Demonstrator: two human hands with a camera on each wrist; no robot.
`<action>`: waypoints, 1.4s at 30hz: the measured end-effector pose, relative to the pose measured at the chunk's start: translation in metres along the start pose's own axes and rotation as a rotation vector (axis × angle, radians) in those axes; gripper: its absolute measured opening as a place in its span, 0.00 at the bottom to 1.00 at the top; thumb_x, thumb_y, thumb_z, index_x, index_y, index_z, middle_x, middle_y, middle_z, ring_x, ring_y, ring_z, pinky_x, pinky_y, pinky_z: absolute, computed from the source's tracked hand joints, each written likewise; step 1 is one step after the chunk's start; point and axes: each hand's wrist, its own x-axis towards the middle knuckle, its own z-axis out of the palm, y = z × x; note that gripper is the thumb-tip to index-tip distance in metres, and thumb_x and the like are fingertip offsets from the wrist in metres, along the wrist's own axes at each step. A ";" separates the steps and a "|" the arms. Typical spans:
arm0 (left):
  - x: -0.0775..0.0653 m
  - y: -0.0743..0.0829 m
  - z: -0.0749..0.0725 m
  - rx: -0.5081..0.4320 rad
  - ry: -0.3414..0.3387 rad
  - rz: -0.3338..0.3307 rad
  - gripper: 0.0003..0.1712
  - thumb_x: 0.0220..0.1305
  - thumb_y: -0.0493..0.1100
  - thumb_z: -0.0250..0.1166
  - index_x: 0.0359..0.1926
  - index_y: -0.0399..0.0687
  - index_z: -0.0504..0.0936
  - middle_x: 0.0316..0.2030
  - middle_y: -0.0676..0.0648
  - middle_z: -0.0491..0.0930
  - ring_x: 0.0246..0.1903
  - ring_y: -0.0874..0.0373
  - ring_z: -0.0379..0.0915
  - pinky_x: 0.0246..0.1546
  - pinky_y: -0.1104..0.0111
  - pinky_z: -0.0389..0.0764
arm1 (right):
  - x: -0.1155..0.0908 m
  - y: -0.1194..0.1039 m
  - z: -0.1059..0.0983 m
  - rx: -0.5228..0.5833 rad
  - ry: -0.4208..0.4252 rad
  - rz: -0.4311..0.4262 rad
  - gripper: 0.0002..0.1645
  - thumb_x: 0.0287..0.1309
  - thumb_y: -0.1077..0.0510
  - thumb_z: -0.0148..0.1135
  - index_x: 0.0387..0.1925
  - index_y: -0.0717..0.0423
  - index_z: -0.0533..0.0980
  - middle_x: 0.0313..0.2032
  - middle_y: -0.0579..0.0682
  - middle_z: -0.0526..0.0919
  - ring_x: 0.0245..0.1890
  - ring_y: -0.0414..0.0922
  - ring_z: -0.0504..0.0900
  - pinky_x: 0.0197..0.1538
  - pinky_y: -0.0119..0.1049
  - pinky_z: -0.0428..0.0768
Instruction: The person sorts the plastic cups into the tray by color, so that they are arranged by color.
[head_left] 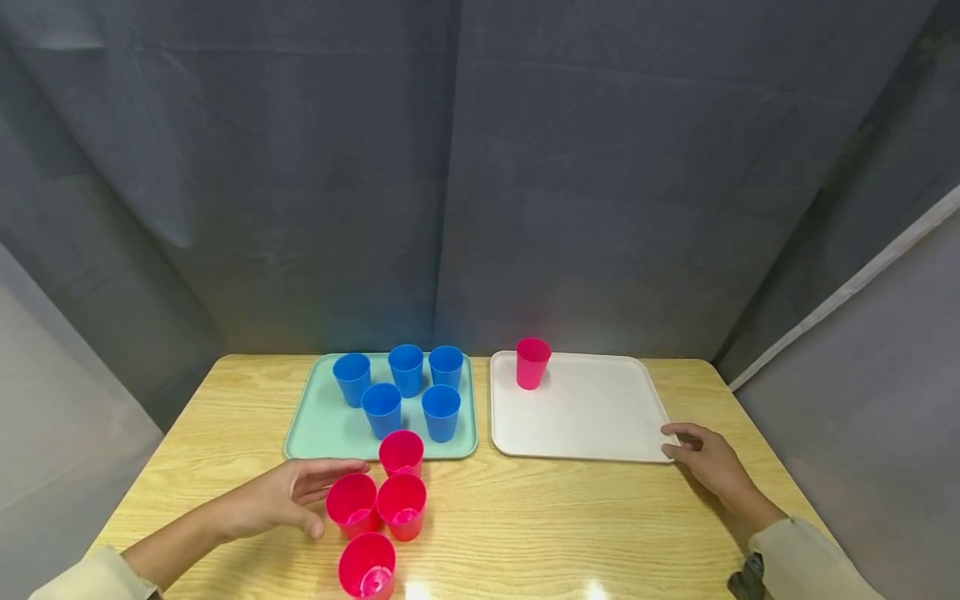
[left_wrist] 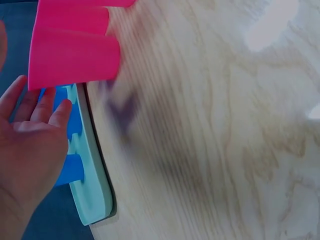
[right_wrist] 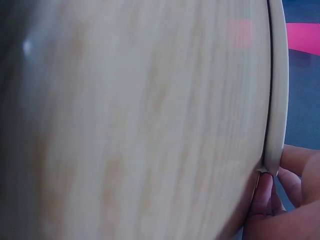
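My left hand (head_left: pixel 281 500) is beside the nearest of several pink cups (head_left: pixel 352 504), its fingers extended and its thumb apart. In the left wrist view, the fingertips lie close to the rim of a pink cup (left_wrist: pixel 75 57); whether they touch it I cannot tell. At the near right corner of a white tray (head_left: pixel 585 450), my right hand (head_left: pixel 708 458) pinches the rim between thumb and fingers. The right wrist view shows the fingers about that tray corner (right_wrist: pixel 277 125). One pink cup (head_left: pixel 532 364) stands upright near the white tray's back left.
Left of the white tray lies a mint green tray (head_left: pixel 322 429) bearing several upright blue cups (head_left: pixel 382 408). Both trays sit at the back of a wooden table (head_left: pixel 555 533). Grey curtains (head_left: pixel 585 208) hang behind and at the sides.
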 end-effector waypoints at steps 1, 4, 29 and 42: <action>0.000 -0.001 0.001 0.003 0.002 0.002 0.43 0.68 0.49 0.70 0.78 0.46 0.64 0.75 0.37 0.63 0.75 0.40 0.58 0.67 0.62 0.74 | 0.000 0.000 0.000 0.001 0.000 0.001 0.28 0.70 0.49 0.66 0.62 0.63 0.77 0.63 0.71 0.76 0.56 0.59 0.78 0.51 0.45 0.78; 0.002 -0.002 0.006 0.010 0.009 0.010 0.42 0.68 0.47 0.70 0.78 0.48 0.64 0.75 0.37 0.64 0.74 0.38 0.59 0.67 0.54 0.73 | 0.000 0.001 0.000 0.002 0.002 0.006 0.28 0.69 0.49 0.66 0.63 0.62 0.77 0.63 0.70 0.76 0.56 0.59 0.77 0.52 0.45 0.78; 0.007 -0.002 0.013 0.041 0.113 -0.035 0.41 0.62 0.37 0.74 0.75 0.48 0.70 0.71 0.37 0.70 0.69 0.35 0.65 0.57 0.52 0.83 | -0.001 -0.001 0.000 0.014 0.005 -0.012 0.27 0.70 0.50 0.66 0.62 0.64 0.77 0.61 0.69 0.77 0.54 0.55 0.77 0.49 0.36 0.78; -0.005 0.037 -0.002 0.144 0.124 -0.027 0.40 0.62 0.41 0.75 0.73 0.44 0.71 0.66 0.39 0.77 0.63 0.40 0.74 0.52 0.58 0.85 | 0.000 0.002 0.000 0.003 0.011 -0.013 0.28 0.70 0.50 0.66 0.62 0.63 0.77 0.59 0.67 0.78 0.47 0.45 0.77 0.48 0.38 0.78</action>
